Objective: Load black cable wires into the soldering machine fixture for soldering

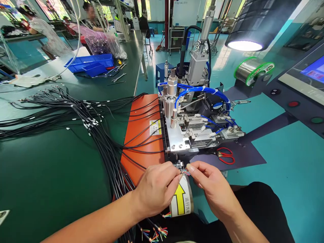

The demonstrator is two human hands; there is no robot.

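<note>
My left hand (157,187) and my right hand (211,185) meet at the front of a small metal machine (192,125). Both pinch the stripped, coloured end of a thin black cable (184,172) right in front of the machine's clamp (179,164). The fingertips of the two hands almost touch. A bundle of black cables (111,158) runs from the green bench under my left forearm, and their coloured wire tips (157,233) fan out below my wrist.
An orange plate (141,135) lies left of the machine. Red-handled scissors (225,156) rest on a grey mat to its right. A solder spool (253,69), a lamp (244,44) and a control panel (301,101) stand at right. Blue bins (88,64) and other people sit far back.
</note>
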